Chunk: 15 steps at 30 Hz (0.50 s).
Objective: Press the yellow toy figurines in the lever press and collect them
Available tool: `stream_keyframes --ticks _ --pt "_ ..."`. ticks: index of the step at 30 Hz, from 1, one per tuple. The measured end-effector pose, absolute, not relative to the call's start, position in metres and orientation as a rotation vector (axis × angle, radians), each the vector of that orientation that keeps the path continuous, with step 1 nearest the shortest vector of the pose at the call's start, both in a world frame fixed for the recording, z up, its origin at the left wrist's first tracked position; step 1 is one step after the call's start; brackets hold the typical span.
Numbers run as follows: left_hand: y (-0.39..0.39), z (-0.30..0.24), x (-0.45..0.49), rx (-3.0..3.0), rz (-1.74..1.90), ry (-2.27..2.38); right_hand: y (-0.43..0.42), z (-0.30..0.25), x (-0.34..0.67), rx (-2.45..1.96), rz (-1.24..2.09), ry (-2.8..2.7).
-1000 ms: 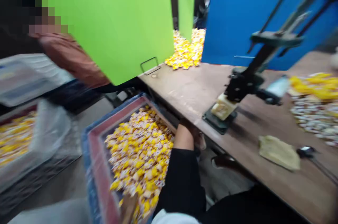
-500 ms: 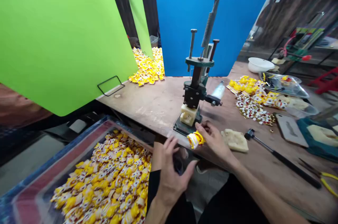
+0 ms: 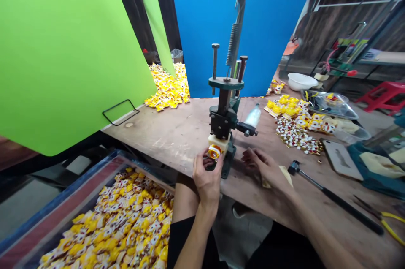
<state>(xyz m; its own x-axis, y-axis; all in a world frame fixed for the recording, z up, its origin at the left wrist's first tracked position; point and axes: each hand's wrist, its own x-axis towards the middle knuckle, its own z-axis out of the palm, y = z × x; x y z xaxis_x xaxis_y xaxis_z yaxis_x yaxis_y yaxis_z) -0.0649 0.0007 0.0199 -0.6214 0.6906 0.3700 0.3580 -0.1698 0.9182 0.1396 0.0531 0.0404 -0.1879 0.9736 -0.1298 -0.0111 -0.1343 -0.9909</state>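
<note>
Gripping a yellow-and-white piece [image 3: 214,152] between thumb and fingers of the left hand [image 3: 207,177], right at the pale block [image 3: 220,140] of the lever press [image 3: 224,100] (touching or just short, cannot tell which). Holding the right hand [image 3: 264,169] loosely open over the bench [image 3: 155,134], near a black-handled hammer [image 3: 338,200].

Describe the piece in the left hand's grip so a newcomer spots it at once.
Find the tall blue panel, then the upright metal press standing before it on the brown table. Low at that press, in front of a cream block, the left hand grips a small yellow-and-white piece. Lookalikes lie heaped in the crate; this one alone is held at the press.
</note>
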Motion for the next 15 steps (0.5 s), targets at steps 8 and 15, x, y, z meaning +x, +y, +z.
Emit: stream_keyframes --ticks 8,15 --pt "0.013 0.004 -0.059 1.332 1.848 1.925 0.155 0.100 0.164 -0.958 1.598 -0.910" --pt "0.025 0.004 -0.061 1.222 1.714 1.906 0.152 0.234 0.112 -0.704 1.155 -1.223"
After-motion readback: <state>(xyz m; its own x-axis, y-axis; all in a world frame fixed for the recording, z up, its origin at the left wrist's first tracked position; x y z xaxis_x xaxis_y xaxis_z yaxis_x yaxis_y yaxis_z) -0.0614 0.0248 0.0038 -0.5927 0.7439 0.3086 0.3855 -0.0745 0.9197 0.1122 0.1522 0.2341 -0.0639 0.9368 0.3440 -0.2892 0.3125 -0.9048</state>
